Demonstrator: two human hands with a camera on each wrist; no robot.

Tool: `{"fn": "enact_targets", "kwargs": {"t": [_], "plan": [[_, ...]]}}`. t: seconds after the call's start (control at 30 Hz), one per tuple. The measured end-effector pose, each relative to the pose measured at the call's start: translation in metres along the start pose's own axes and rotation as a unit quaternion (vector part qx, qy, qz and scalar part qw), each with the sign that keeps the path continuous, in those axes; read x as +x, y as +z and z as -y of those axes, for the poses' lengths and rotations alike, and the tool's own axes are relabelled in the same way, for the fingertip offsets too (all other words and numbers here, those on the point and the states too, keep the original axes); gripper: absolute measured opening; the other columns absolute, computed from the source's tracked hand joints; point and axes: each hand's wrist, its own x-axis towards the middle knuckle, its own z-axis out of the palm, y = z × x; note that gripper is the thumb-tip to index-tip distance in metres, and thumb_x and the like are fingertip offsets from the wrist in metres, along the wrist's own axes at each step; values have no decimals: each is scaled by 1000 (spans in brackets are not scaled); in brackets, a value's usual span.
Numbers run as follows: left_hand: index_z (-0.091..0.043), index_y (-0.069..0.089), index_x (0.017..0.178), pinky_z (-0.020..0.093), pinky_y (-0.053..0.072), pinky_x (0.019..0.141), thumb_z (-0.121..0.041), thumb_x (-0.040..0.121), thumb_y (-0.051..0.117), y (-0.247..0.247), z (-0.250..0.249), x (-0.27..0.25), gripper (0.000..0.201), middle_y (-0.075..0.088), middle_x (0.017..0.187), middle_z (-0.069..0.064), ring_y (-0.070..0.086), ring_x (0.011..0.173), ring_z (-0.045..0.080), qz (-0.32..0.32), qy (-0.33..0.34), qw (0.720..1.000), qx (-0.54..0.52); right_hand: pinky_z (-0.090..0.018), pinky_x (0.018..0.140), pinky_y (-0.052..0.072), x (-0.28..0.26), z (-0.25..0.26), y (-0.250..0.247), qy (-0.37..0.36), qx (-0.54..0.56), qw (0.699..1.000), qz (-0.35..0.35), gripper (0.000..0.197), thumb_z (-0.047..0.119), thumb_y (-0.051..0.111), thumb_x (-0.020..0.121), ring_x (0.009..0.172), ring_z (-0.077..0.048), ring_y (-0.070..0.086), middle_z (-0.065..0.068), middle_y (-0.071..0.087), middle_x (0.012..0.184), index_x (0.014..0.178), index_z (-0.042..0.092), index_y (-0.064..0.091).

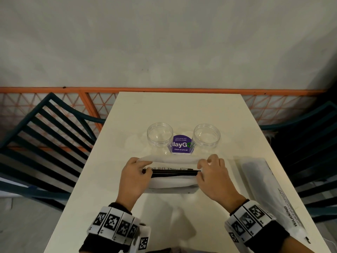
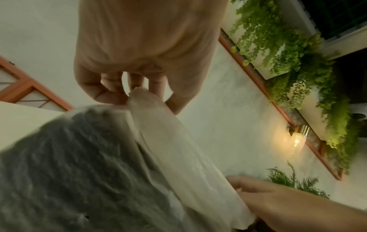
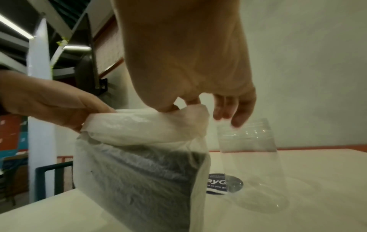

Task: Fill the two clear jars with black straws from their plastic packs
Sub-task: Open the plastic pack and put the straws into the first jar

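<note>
A cloudy plastic pack [image 1: 171, 181] of black straws [image 1: 173, 173] stands upright on the white table [image 1: 182, 110], its top pulled apart. My left hand [image 1: 135, 172] pinches the pack's left top edge [image 2: 139, 97]. My right hand [image 1: 209, 170] pinches the right top edge [image 3: 190, 111]. The dark straws [image 3: 143, 172] show through the film. Two clear jars, left [image 1: 160, 136] and right [image 1: 207, 136], stand open and hold nothing just beyond the pack. A second straw pack [image 1: 268, 190] lies flat at my right.
A purple round sticker [image 1: 180, 145] lies on the table between the jars. Dark slatted chairs stand at the left [image 1: 45, 143] and at the right [image 1: 313, 152]. An orange lattice rail [image 1: 73, 99] and a pale wall run behind the table.
</note>
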Motion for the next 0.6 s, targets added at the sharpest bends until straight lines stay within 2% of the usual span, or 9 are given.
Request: {"fn": "enact_targets", "kwargs": {"t": [0.07,0.1,0.17,0.2,0.27,0.33,0.43,0.53,0.6], "plan": [[-9,69,104,-1,34,71,10,76,51,2,0,-2,38,50,94,-2,52,84,15,9,31,999,17,-36,65,48,3,12,-5,-65,-16,996,-62,8,20,66,77,81,-26,52,-8,55,91,82,14,63],[-10,68,106,-1,34,73,13,74,50,2,-1,-3,43,49,95,-2,53,89,18,22,45,998,26,-35,62,50,4,19,-6,-110,-7,991,-70,5,18,65,76,75,-25,54,-7,57,85,76,14,64],[-16,66,109,11,37,82,13,70,47,3,-2,-6,52,48,101,-3,52,99,24,51,72,995,44,-34,62,53,8,33,-6,-201,8,979,-36,10,19,59,79,70,-24,58,-4,60,77,75,13,66],[-18,65,111,19,39,85,13,69,46,4,-4,-8,55,47,103,-4,50,101,25,62,84,993,51,-33,66,54,10,40,-7,-222,25,975,1,12,21,59,80,75,-24,60,-5,63,80,81,12,67],[-20,62,114,24,40,87,11,68,45,4,-7,-11,58,44,107,-7,48,103,25,74,112,989,59,-33,82,47,16,49,-3,-222,51,971,74,28,26,64,81,96,-24,58,-7,64,101,105,10,65],[-21,60,118,17,37,87,9,69,44,3,-12,-14,59,42,111,-8,44,104,22,85,130,985,71,-33,88,44,22,54,5,-215,49,968,118,44,30,65,81,107,-23,54,-8,61,115,120,11,56],[-23,58,119,3,32,79,6,72,45,2,-21,-16,56,38,113,-11,38,102,14,111,140,982,67,-34,83,51,26,59,15,-226,66,962,138,47,33,63,80,103,-24,60,-9,63,114,122,14,52],[-30,62,108,8,36,89,-5,75,50,-3,-29,-17,44,45,114,-11,48,105,7,136,181,974,-8,-33,71,50,29,57,15,-216,70,962,154,33,31,58,83,92,-24,64,-7,68,103,112,16,57],[-29,62,103,12,42,89,-15,79,55,-13,-30,-16,29,52,117,-10,54,105,2,131,186,968,-102,-32,71,49,33,53,6,-191,94,966,147,31,32,55,85,91,-24,64,-7,68,102,112,16,56]]}}
